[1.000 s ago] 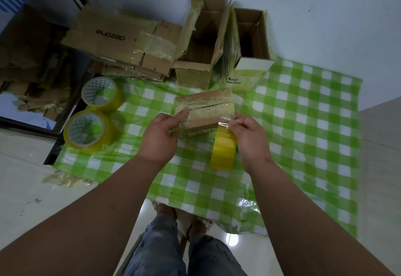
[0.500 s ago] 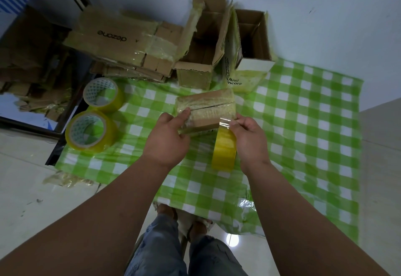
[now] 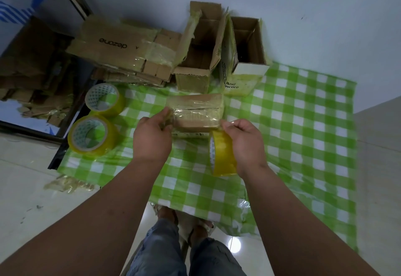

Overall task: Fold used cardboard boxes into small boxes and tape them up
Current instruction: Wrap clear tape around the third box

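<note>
A small folded cardboard box (image 3: 195, 111), wrapped in clear yellowish tape, lies on the green checked cloth (image 3: 299, 124). My left hand (image 3: 152, 139) holds the box at its left end, fingers blurred against it. My right hand (image 3: 245, 143) grips a yellow tape roll (image 3: 221, 156) upright at the box's right front corner. A strip of tape runs from the roll onto the box's near face.
Two more yellow tape rolls (image 3: 104, 99) (image 3: 92, 134) lie on the cloth's left edge. Flattened cardboard (image 3: 121, 48) and two open boxes (image 3: 199, 59) (image 3: 247, 54) stand at the back by the wall. Crumpled tape scrap (image 3: 67, 185) lies on the floor. My feet (image 3: 184, 223) stand below the cloth.
My left hand has slid along the box's left end and is blurred with motion. My right hand with the roll has dropped slightly toward me, drawing the tape tighter.
</note>
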Motion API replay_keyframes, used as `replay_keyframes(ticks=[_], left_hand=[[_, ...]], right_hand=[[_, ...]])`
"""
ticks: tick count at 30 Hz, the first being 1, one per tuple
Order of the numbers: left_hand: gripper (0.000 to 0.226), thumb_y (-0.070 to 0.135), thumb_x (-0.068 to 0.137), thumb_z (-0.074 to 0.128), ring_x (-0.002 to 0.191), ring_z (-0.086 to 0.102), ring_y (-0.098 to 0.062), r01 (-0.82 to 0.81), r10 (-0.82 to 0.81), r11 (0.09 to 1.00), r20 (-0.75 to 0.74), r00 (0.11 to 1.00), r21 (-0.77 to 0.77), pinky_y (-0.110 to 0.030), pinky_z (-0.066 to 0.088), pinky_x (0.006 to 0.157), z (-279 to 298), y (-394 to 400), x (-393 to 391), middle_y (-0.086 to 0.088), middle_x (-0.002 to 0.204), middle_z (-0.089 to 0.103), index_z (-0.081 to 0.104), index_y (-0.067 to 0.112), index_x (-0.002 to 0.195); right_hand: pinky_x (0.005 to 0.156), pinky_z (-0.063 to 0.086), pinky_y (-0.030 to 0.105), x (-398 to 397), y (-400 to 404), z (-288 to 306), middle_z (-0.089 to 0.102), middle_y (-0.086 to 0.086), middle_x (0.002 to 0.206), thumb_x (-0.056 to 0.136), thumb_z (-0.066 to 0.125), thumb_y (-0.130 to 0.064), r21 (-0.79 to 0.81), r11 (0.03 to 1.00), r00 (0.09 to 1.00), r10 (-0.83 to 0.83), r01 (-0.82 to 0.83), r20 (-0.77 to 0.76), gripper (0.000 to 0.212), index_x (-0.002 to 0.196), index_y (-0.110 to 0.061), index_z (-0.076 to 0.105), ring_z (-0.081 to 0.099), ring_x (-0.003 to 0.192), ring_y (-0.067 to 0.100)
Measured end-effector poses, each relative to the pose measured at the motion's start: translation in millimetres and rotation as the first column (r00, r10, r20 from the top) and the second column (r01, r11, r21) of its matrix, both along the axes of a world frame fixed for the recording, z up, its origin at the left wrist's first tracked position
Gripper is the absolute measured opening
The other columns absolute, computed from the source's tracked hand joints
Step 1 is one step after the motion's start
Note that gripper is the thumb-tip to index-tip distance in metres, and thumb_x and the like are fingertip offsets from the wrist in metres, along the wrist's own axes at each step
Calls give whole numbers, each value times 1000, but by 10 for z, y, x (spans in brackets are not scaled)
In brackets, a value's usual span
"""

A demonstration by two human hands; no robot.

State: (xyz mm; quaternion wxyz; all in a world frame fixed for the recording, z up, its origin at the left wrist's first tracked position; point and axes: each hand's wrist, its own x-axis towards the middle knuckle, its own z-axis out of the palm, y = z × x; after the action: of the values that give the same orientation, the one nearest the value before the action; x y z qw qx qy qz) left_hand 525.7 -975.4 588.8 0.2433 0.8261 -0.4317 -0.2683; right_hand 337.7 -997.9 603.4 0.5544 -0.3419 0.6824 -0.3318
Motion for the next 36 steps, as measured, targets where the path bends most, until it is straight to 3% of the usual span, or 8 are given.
replay_keyframes(ticks=[5,7,12,17,21,27,31,36], left_hand=[[39,19,94,60,81,62,-19,-162,153,984,-112,982,-75,-34,53,83,108,-126,77,-5,115,67,62,31,131],[42,24,92,64,98,66,-20,-180,167,981,-171,971,-66,-36,52,91,171,-199,76,-2,125,66,59,27,134],[81,18,82,74,132,49,-22,-7,26,996,-210,977,91,-39,42,109,151,-286,4,-7,148,47,34,21,152],[83,10,88,68,106,62,-16,55,-20,993,-304,952,106,-37,49,96,85,-138,-50,2,146,50,23,27,156],[80,7,90,64,115,62,-15,71,-40,994,-323,946,85,-40,50,98,26,-118,-24,9,148,48,23,26,156],[69,-4,92,55,133,48,-14,121,-100,992,-440,892,19,-35,45,106,126,-242,-31,5,152,42,34,23,152],[53,11,94,59,131,48,-14,86,-68,996,-401,914,27,-33,47,98,168,-203,-13,-4,145,48,47,26,144],[25,27,91,67,107,52,-9,183,-199,979,-230,953,-89,-29,46,92,279,39,-53,6,120,50,65,25,116]], right_hand=[[73,53,51,98,123,52,69,24,98,85,71,-25,-3,999,999,40,-40,33,24,77,-5,60,65,89,47],[80,54,52,151,231,29,72,17,91,83,72,-25,7,994,994,111,-111,11,20,72,-11,64,67,89,41],[66,44,36,275,454,-4,61,5,71,90,66,-15,64,973,975,219,-221,43,32,59,-22,58,54,66,20],[80,51,43,132,330,19,71,16,94,88,67,-15,4,986,986,168,-168,-17,22,66,-20,65,63,83,31],[85,47,34,-16,224,-8,66,2,106,92,64,-18,-22,995,994,93,-94,-61,15,77,-20,63,60,94,16],[61,36,34,72,279,-79,52,4,65,91,66,-21,28,979,977,205,-204,-52,33,63,-19,50,46,66,19],[67,40,37,71,352,-85,63,28,89,92,65,-23,32,972,973,233,-232,-4,27,73,-7,54,52,74,21],[62,43,32,-19,320,-1,58,5,71,93,65,-19,29,956,957,291,-291,1,21,76,-8,61,51,66,17]])
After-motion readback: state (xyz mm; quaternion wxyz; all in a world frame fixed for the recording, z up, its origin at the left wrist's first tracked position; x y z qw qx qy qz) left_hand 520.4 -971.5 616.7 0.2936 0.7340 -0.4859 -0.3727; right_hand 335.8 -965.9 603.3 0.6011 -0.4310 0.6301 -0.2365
